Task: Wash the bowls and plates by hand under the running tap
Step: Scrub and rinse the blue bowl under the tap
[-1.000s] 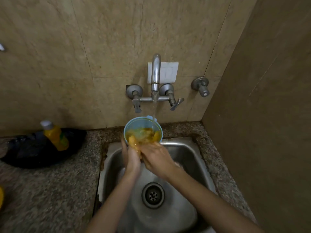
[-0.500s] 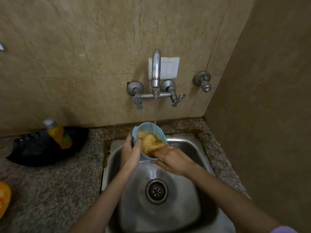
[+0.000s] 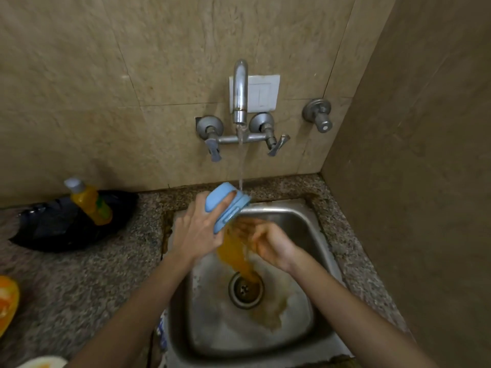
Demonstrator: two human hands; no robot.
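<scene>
orange dish (image 3: pixel 6 304): far left edge of counter (image 3: pixel 66 282), cut off by frame
white plate (image 3: pixel 42 362): bottom left corner, only rim shows, orange smear on it
black bag (image 3: pixel 53 224): on counter against wall, left of sink
bottle (image 3: pixel 89 201): orange liquid, grey cap, lying tilted on the bag
left hand (image 3: pixel 198 229): over sink's back-left corner, fingers wrapped round the bowl's outside, gripping it
bowl (image 3: pixel 227 209): blue, tipped on its side, mouth facing right and down, held above sink just under the stream
tap (image 3: pixel 240 94): wall-mounted, running, thin stream lands on bowl's upper edge
orange water (image 3: pixel 236 257): pours from bowl down to drain (image 3: pixel 245 289), stain spread on sink floor
right hand (image 3: pixel 268 243): at bowl's mouth, blurred, fingers curled loosely together, holding nothing that can be made out
sink (image 3: pixel 313 227): steel, set in the granite counter
valve (image 3: pixel 318 114): on wall right of tap
</scene>
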